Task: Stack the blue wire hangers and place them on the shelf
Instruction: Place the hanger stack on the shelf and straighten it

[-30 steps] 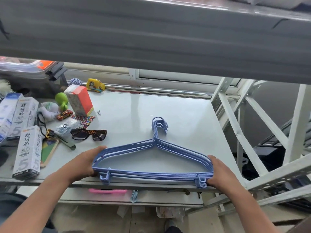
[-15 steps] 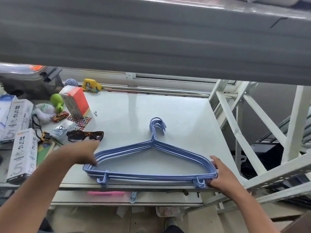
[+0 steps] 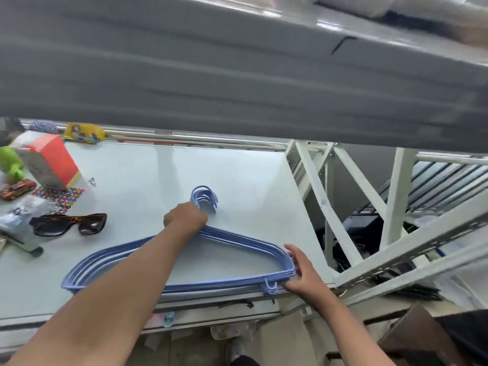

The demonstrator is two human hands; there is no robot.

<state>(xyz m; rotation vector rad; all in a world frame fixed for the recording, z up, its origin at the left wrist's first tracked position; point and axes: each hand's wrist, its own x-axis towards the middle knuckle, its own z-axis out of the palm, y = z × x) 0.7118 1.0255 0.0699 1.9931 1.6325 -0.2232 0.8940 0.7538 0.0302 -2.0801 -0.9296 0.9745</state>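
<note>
A stack of several blue wire hangers (image 3: 245, 241) lies flat on the white shelf surface (image 3: 237, 175), hooks pointing away from me. My left hand (image 3: 184, 219) reaches across the stack and grips the necks just below the hooks, fingers curled under and hidden. My right hand (image 3: 301, 273) holds the stack's right corner at the shelf's front edge, thumb under the bottom bars and fingers along the outer bend.
At the left stand an orange and white box (image 3: 50, 162), sunglasses (image 3: 70, 223), a toy car (image 3: 17, 188), a sheet of coloured rings (image 3: 62, 198) and a green toy (image 3: 9, 162). A grey upper shelf (image 3: 237, 75) hangs overhead. White frame struts (image 3: 343, 207) rise at the right.
My left hand left the stack's left end and moved up to the hanger necks. The right hand stays at the right corner. The camera moved closer and leftward.
</note>
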